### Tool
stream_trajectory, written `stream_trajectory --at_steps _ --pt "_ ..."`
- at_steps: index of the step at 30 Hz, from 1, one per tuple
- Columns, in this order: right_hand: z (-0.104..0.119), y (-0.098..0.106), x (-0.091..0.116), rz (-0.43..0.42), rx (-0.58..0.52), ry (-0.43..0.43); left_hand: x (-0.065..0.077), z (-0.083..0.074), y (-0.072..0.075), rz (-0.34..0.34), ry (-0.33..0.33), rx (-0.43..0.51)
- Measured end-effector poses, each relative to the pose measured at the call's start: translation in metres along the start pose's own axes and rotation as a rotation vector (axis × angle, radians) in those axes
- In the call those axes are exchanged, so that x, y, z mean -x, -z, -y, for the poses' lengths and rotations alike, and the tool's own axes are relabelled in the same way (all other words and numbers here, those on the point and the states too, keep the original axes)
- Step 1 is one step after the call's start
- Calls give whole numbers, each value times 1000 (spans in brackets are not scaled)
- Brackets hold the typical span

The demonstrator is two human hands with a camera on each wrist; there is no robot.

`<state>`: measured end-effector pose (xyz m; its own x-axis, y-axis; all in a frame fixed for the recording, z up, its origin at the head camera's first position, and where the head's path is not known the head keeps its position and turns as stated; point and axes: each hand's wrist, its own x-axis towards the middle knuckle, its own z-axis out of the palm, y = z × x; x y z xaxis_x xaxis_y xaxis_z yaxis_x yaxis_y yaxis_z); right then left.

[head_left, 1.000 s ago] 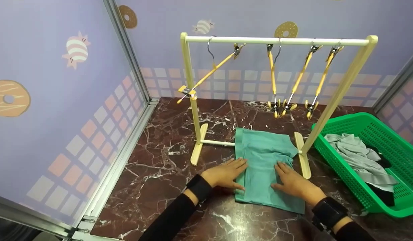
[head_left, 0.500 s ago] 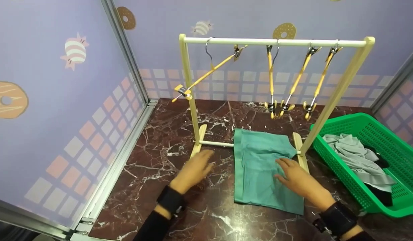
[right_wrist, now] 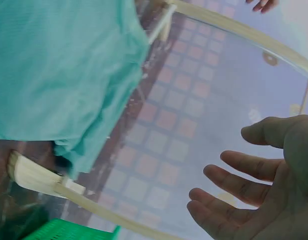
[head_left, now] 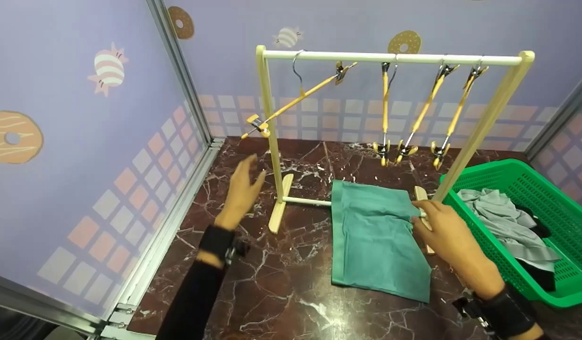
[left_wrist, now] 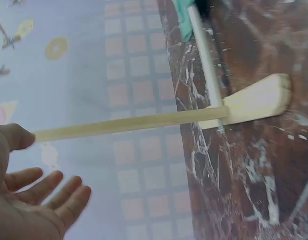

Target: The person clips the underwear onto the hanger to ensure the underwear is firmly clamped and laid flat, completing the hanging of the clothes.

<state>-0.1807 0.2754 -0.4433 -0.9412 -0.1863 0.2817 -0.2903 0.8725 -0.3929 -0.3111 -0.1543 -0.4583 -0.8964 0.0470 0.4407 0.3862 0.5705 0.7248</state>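
Observation:
A teal folded garment with a flat band along its left side lies on the table, across the lower bar of a small wooden clothes rack. My left hand is raised left of the rack's left post, fingers apart and holding nothing; the left wrist view shows its thumb overlapping the post. Over the garment's right edge, by the rack's right foot, hovers my right hand, its fingers relaxed with nothing in them. From the top rail hang several clip hangers, the leftmost hanger turned slantwise toward the left post.
At the right stands a green plastic basket holding a crumpled grey cloth and black fabric. Patterned walls enclose the back and sides of the dark marbled table.
Both hands have come off the teal garment. The left has moved left and up to beside the rack's left post; the right has shifted right and away. The leftmost hanger has swung slightly.

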Motion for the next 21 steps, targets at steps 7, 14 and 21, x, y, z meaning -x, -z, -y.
stream_trajectory --at_steps 7,14,21 --pt "9 16 -2 -63 -3 -32 -43 -2 -23 4 10 101" --pt "9 29 -9 -136 -42 -49 -52 -2 -43 -61 -43 23" --pt "8 46 -21 -252 -64 -79 -53 -4 -52 -115 -57 -78"
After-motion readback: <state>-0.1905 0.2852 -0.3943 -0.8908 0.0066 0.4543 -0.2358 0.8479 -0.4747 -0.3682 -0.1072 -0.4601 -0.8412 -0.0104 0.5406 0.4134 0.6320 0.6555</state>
